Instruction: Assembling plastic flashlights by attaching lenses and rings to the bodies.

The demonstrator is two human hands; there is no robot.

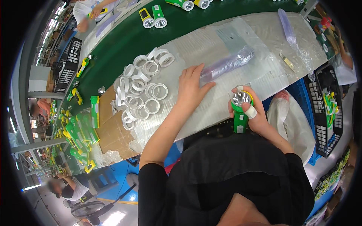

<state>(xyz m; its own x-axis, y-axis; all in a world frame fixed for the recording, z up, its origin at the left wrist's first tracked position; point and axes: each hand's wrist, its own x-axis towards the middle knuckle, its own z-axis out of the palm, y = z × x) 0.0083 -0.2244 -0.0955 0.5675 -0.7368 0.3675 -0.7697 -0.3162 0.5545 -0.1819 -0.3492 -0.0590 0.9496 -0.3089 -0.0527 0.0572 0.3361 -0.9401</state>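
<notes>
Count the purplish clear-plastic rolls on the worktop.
2: the nearer roll lies at the left hand, the farther roll toward the far right corner of the worktop.

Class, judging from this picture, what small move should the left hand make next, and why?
Probably, the left hand should draw one piece from the left end of the stack of clear discs: it is right at that end, thumb and fingers spread, while the right hand holds a green flashlight with its reflector facing up.
</notes>
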